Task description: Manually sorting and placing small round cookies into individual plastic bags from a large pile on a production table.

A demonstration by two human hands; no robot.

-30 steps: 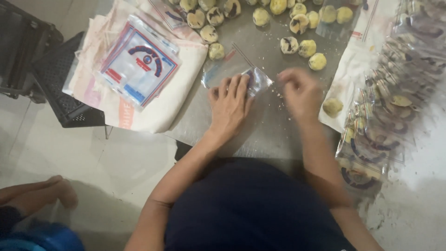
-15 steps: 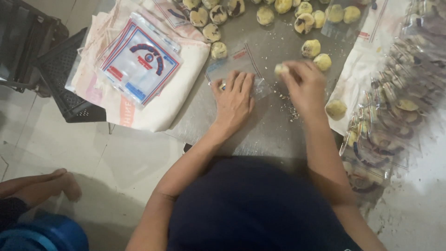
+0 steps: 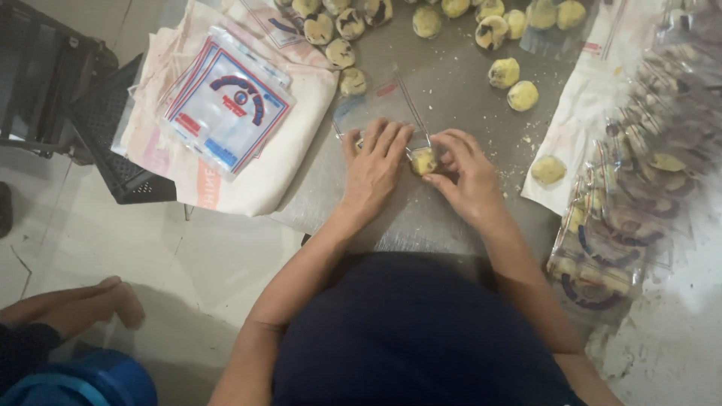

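Hands at centre frame. Right hand (image 3: pixel 468 174) pinches a small yellow cookie (image 3: pixel 423 161) at the mouth of a clear plastic bag (image 3: pixel 374 113); left hand (image 3: pixel 376 167) lies flat, fingers spread, pinning the bag to the metal table (image 3: pixel 451 90). Cookie likely light and crumbly: hold gently by its sides. Bag thin, slippery.

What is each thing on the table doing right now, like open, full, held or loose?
Clear plastic bag: flat on the metal table, pinned by the left hand.
Yellow cookie: pinched by the right hand at the bag's edge.
Loose cookies: unwrapped, scattered.
Stack of printed bags: flat, unfilled.
Packed cookie bags: filled, piled.
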